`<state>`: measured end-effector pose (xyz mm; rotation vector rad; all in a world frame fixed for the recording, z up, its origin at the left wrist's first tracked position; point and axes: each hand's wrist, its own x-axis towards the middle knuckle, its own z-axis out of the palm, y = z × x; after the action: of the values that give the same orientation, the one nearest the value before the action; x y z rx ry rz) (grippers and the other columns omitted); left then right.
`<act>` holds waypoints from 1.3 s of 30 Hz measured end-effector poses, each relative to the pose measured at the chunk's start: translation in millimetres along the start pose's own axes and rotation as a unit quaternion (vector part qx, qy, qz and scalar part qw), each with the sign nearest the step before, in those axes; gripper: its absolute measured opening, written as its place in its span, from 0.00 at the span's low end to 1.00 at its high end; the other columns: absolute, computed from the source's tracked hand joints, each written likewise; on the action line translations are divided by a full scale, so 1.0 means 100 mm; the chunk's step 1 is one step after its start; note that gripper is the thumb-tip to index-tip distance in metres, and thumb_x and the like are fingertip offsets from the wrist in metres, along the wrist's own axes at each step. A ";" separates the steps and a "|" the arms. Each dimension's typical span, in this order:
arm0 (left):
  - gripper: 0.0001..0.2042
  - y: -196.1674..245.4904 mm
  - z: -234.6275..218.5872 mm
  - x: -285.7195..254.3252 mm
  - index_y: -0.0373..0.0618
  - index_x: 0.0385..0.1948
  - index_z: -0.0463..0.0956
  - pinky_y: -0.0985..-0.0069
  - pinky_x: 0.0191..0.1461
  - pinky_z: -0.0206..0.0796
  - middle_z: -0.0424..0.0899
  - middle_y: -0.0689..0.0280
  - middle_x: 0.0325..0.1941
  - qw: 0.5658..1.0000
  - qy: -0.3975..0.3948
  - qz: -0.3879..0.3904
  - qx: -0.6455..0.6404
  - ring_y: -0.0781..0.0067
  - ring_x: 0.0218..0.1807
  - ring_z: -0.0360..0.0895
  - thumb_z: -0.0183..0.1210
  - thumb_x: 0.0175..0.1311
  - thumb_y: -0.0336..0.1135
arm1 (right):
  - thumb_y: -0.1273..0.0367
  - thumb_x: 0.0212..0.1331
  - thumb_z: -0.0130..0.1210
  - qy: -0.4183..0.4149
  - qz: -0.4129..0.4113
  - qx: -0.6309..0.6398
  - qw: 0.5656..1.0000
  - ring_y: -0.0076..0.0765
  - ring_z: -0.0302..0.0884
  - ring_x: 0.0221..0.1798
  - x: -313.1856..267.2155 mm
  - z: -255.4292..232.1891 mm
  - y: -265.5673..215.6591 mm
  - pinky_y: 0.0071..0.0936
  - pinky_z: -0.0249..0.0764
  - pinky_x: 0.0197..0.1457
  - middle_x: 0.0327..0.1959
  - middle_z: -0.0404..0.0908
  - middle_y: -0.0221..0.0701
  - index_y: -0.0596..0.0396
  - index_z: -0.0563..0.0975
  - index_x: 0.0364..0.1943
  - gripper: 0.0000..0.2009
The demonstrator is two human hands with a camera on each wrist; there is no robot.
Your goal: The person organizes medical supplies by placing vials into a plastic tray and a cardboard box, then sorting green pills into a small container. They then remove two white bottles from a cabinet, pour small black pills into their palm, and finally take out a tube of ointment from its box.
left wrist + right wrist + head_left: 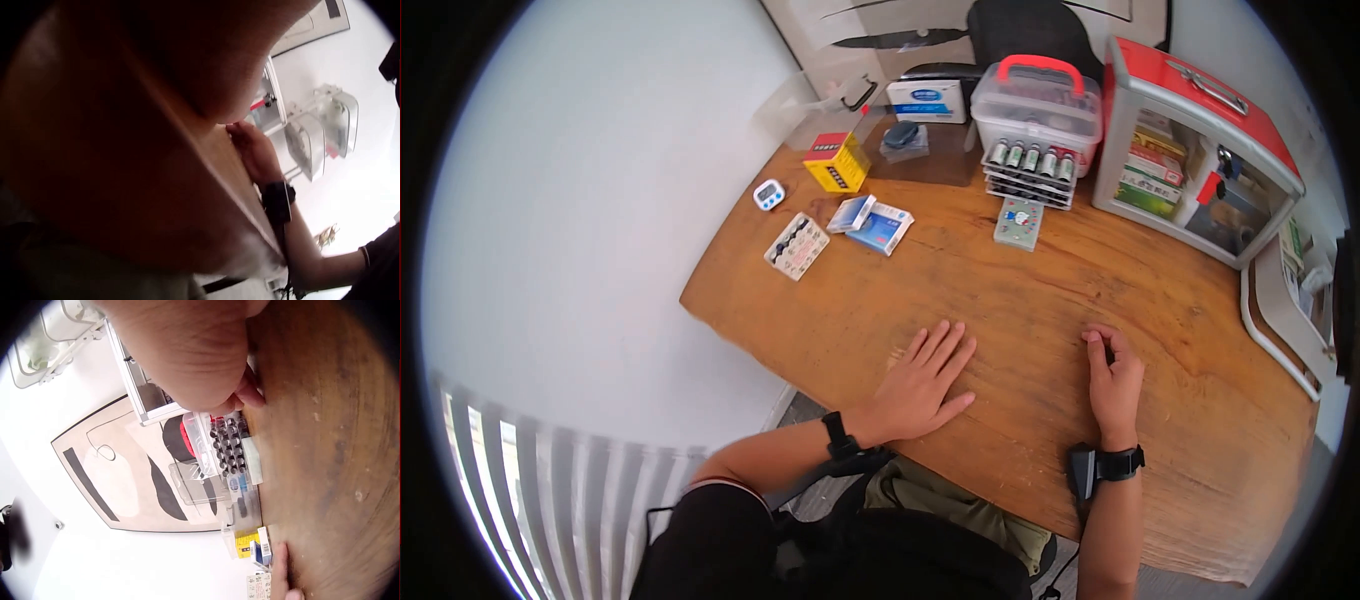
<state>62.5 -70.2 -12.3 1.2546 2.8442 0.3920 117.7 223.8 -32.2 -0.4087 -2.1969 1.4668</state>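
In the head view my left hand (923, 386) rests palm down on the wooden table (1040, 300), fingers straight and a little spread. My right hand (1115, 378) lies on its edge further right, its fingers loosely curled with nothing held. Ahead of the left hand are two blue-and-white boxes (884, 229), one lying partly over the other, and a pill organizer (797, 246) with printed lids. A stack of clear trays with small vials (1032, 160) stands beyond the right hand, and a grey patterned card-like case (1018, 222) lies before it.
A yellow-and-red box (837, 163) and a white timer (769, 194) stand at the back left. Behind the vials is a clear box with a red handle (1040, 105). A red-topped medicine cabinet (1200, 150) occupies the back right, beside a white rack (1290, 290).
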 end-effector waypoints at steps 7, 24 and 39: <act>0.39 -0.60 -0.27 -0.27 0.47 0.78 0.51 0.49 0.83 0.31 0.46 0.52 0.84 0.980 -0.138 0.144 0.004 0.47 0.84 0.40 0.50 0.73 0.59 | 0.73 0.72 0.54 -0.034 0.020 -0.021 0.999 0.27 0.82 0.47 -0.02 -0.04 -0.07 0.24 0.74 0.54 0.41 0.87 0.35 0.65 0.80 0.49 0.10; 0.40 -0.48 0.02 0.59 0.42 0.76 0.55 0.48 0.83 0.33 0.51 0.44 0.81 0.990 0.019 0.137 0.005 0.42 0.82 0.44 0.44 0.73 0.65 | 0.69 0.65 0.57 -0.019 -0.136 -0.285 0.949 0.58 0.67 0.72 0.02 0.11 0.08 0.47 0.62 0.75 0.67 0.73 0.49 0.60 0.77 0.58 0.19; 0.41 -0.47 -0.04 0.69 0.40 0.75 0.58 0.49 0.83 0.32 0.54 0.47 0.80 0.993 0.009 0.118 -0.004 0.45 0.82 0.45 0.48 0.70 0.64 | 0.49 0.71 0.47 -0.019 -0.067 -0.443 0.894 0.55 0.51 0.81 0.27 0.36 0.08 0.52 0.46 0.82 0.77 0.59 0.50 0.53 0.67 0.71 0.31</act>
<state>-18.5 -51.5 -13.3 1.5982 2.7122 0.4185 76.1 211.7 -45.8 -0.4902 -2.7542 0.3149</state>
